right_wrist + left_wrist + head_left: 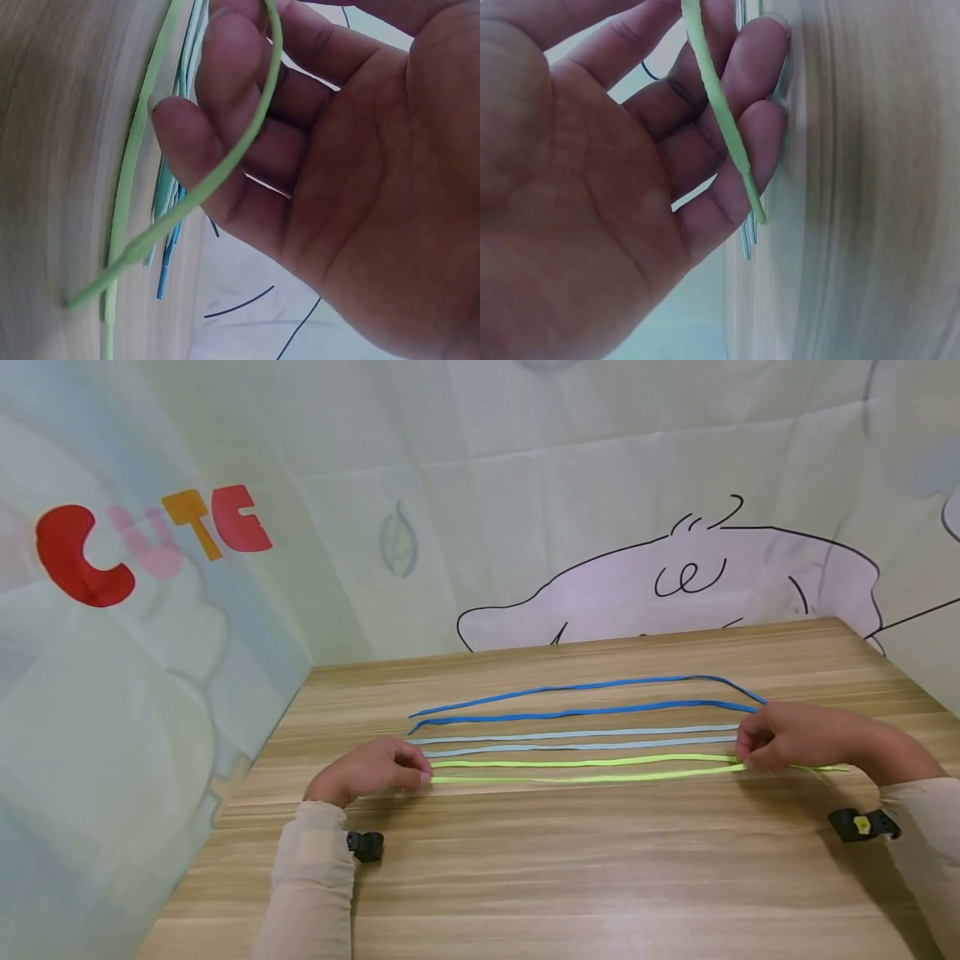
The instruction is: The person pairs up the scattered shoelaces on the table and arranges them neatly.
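My left hand (pixel 371 768) pinches the left end of the nearest lime green shoelace (pixel 585 779) between thumb and fingers. The lace's tip (pixel 754 195) hangs across the curled fingers in the left wrist view. At the other end, my right hand (pixel 780 737) pinches the same lace, whose loose end (pixel 202 187) droops past the palm. Just behind it a second lime green shoelace (pixel 585 765) lies on the table, passing beneath the right hand. The pinching fingertips are cut off in both wrist views.
Farther back on the wooden table (pixel 562 877) lie two light blue shoelaces (pixel 585 747) and two blue shoelaces (pixel 570 716), roughly parallel. The right hand covers part of their right ends. A printed curtain (pixel 487 527) hangs behind the table's back edge.
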Demonstrator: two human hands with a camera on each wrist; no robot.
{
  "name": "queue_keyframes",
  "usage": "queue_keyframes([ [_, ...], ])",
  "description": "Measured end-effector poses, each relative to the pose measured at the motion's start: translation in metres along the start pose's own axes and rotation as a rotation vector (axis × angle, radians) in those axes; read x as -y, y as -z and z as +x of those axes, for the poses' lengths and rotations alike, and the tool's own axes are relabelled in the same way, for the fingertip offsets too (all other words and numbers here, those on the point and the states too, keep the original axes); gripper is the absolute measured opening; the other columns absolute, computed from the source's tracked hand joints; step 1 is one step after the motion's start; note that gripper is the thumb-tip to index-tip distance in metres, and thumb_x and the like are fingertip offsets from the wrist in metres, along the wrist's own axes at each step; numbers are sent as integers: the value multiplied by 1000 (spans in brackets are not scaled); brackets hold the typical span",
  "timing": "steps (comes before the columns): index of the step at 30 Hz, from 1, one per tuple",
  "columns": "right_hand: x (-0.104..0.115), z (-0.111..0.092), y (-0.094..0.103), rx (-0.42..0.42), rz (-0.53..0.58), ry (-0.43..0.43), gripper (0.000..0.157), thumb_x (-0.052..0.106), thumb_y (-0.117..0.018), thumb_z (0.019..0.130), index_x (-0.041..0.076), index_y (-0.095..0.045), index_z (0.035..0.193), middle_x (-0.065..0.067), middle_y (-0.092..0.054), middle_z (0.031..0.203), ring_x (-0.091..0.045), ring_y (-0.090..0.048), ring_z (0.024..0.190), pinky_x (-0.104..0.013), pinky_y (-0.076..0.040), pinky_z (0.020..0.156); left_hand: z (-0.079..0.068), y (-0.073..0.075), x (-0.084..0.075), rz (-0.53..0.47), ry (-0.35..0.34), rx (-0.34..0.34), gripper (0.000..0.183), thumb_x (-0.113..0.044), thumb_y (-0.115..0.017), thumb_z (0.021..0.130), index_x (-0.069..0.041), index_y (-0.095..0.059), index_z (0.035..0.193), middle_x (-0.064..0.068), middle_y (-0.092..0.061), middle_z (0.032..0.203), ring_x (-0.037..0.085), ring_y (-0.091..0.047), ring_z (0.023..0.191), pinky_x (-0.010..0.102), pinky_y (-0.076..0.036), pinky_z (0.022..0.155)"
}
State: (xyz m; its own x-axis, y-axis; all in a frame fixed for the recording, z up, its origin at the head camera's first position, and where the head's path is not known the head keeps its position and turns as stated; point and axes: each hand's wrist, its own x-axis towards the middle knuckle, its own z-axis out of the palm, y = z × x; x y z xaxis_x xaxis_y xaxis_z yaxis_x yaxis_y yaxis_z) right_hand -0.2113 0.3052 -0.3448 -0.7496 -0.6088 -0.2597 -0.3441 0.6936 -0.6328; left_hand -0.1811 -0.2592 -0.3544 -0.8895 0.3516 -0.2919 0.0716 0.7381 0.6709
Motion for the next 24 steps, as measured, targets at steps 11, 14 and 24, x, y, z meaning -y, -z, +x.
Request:
queue_keyframes([
  [11, -1, 1, 0, -4, -56, -31, 6, 11, -69, 84, 14, -65, 82, 7, -49, 68, -9, -45, 61, -24, -36, 53, 0, -1, 0, 19, -6, -1, 7, -21, -70, 92, -15, -74, 91, -1, -66, 90, 20, -54, 88, 37, -45, 77],
  [14, -1, 1, 0, -3, -63, -41, 7, 13, -70, 85, 15, -65, 82, 7, -50, 68, -9, -46, 61, -24, -36, 54, 1, -1, 0, 27, -3, -3, 7, -21, -70, 92, -15, -74, 92, -2, -66, 91, 20, -54, 90, 37, -44, 78],
  [24, -1, 2, -2, -8, -130, -78, 11, 18, -70, 91, 16, -64, 81, 8, -49, 70, -10, -46, 66, -25, -37, 58, 1, -2, 1, 55, 1, -13, 6, -22, -71, 91, -17, -74, 92, -3, -66, 92, 20, -54, 90, 37, -45, 77],
])
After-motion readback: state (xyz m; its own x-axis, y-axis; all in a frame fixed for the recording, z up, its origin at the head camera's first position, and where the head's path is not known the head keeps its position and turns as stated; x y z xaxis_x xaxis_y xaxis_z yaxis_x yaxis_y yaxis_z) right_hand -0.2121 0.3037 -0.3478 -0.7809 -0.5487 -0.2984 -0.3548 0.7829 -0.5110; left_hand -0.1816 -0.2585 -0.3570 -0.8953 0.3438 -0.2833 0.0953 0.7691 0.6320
